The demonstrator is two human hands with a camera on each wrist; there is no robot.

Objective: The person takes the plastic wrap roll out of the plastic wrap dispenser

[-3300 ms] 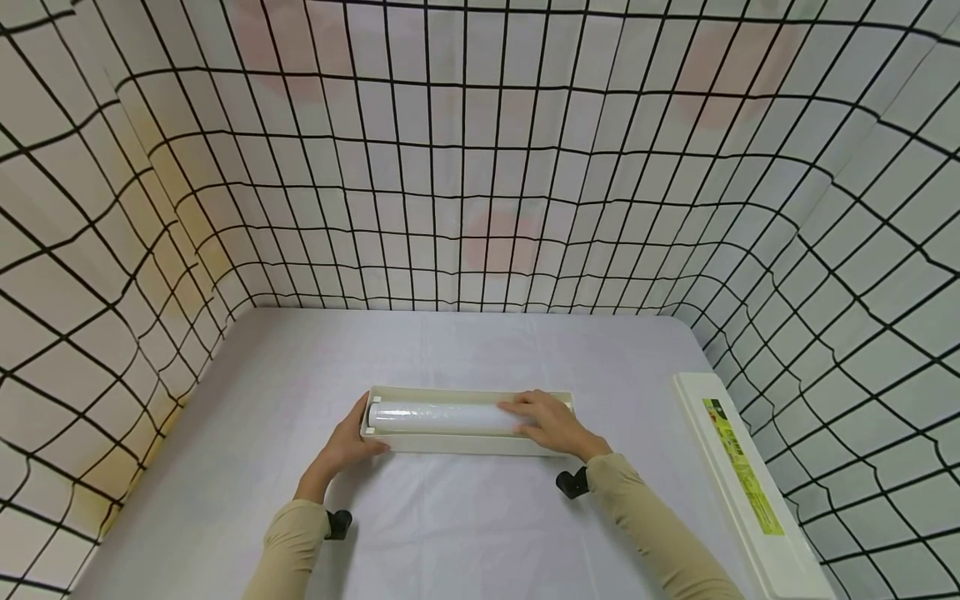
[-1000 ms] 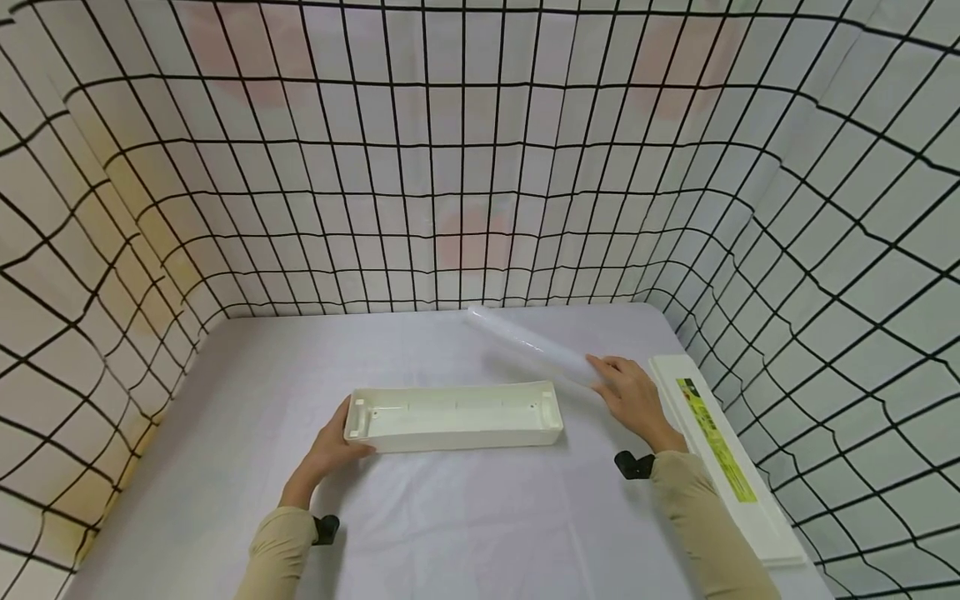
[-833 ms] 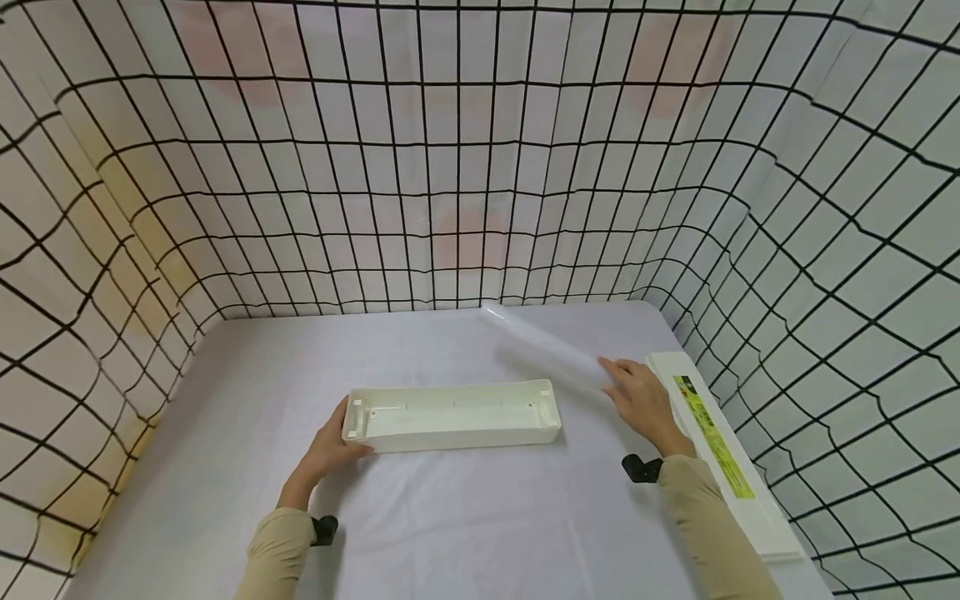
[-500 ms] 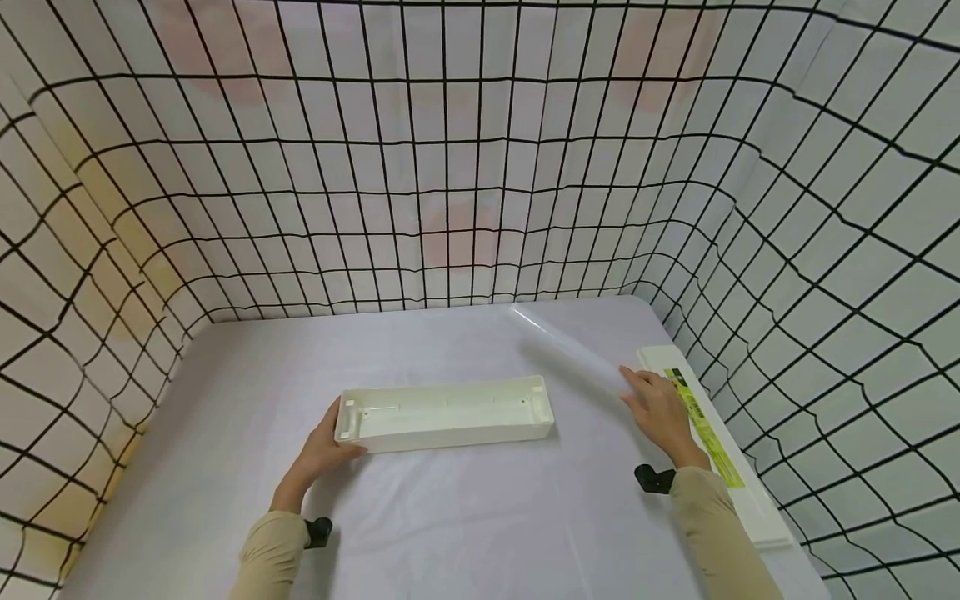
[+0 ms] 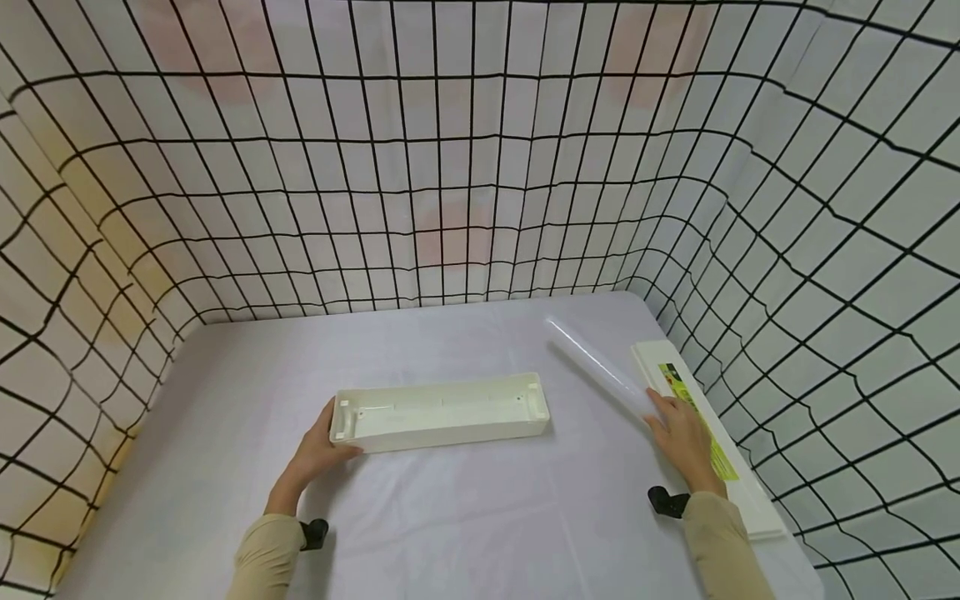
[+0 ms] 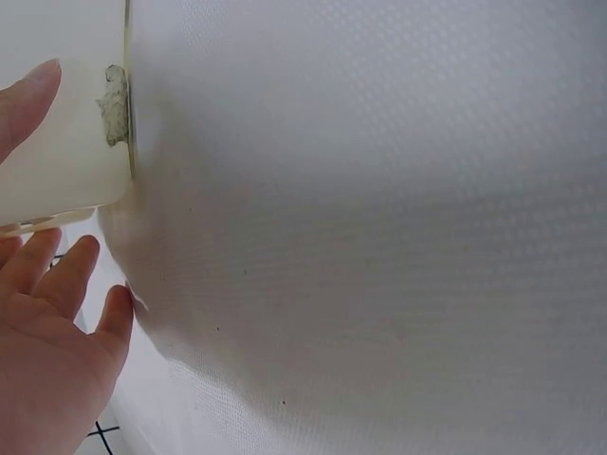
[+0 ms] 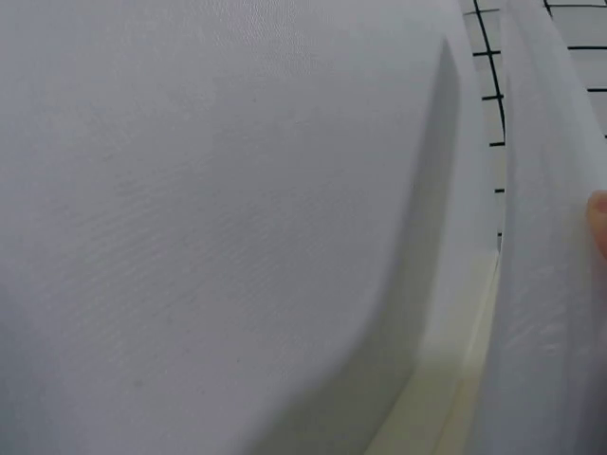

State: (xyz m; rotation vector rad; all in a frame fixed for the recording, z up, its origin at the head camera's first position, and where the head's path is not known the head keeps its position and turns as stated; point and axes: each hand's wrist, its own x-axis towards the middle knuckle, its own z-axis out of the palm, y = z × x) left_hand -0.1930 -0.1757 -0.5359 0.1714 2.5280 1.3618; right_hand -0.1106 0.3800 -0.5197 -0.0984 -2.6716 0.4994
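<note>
A long cream plastic box, its top uncovered and nothing inside, lies crosswise on the table. My left hand holds its left end, thumb along the front wall and fingers round the end. The left wrist view shows the thumb on the box wall, with a grey rough patch near its bottom edge. To the right, my right hand grips the near end of a roll of clear plastic film. The roll points away to the back left, casting a shadow. One fingertip shows on the roll in the right wrist view.
A long white lid with a yellow-green label lies along the table's right edge, partly under my right hand and forearm. Black wire mesh surrounds the back and sides. A white cloth covers the table.
My right hand has taken the film roll out of the box and carried it right, recently lowering it closer to the lid. My left hand keeps holding the box's left end.
</note>
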